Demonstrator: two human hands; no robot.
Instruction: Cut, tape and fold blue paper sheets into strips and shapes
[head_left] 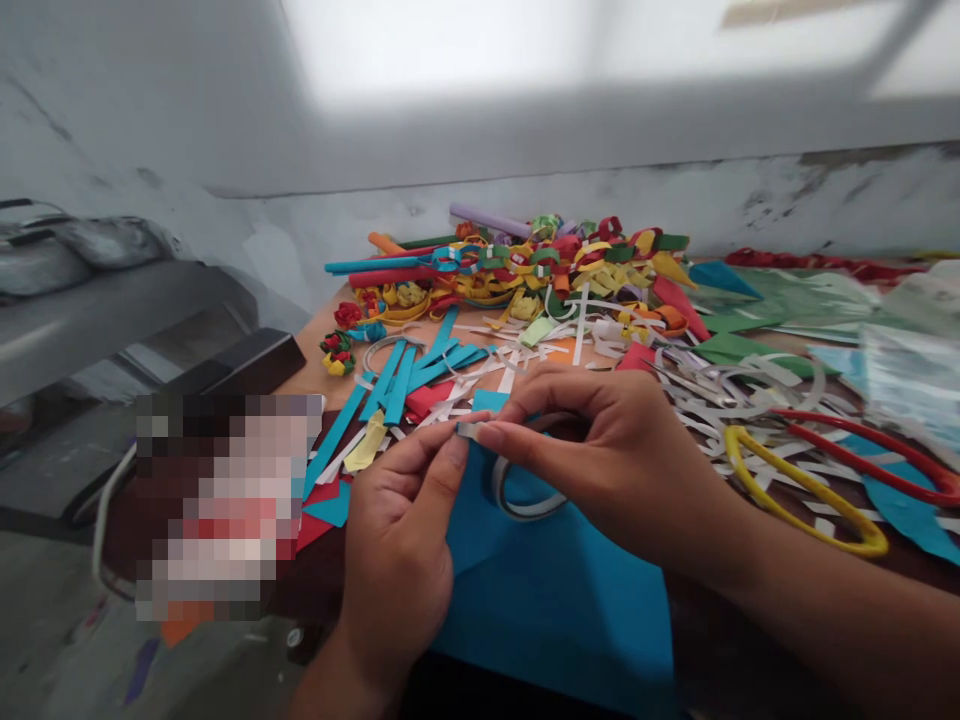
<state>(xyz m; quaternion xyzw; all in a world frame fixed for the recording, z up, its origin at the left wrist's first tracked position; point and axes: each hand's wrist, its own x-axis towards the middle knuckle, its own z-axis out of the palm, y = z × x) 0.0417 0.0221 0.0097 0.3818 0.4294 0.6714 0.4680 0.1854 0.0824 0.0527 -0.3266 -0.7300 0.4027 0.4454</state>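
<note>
My left hand (409, 515) is closed in a pinch; a small blue edge, apparently paper (460, 428), shows at its fingertips, the rest hidden by the fingers. Touching it there is a short whitish end of tape (472, 430), pinched between thumb and index finger of my right hand (592, 440). The roll of tape (517, 508) hangs as a ring beneath my right palm, partly covered by the fingers. Below both hands lies a large blue paper sheet (555, 600). Several cut blue strips (401, 385) lie beyond my left hand.
Yellow-handled scissors (806, 490) and a red handle (870, 455) lie at the right among white paper scraps (705, 420). Colourful paper chains and flowers (525, 265) pile up at the back. Clear plastic packaging (911, 385) sits far right. A grey seat (135, 310) stands left.
</note>
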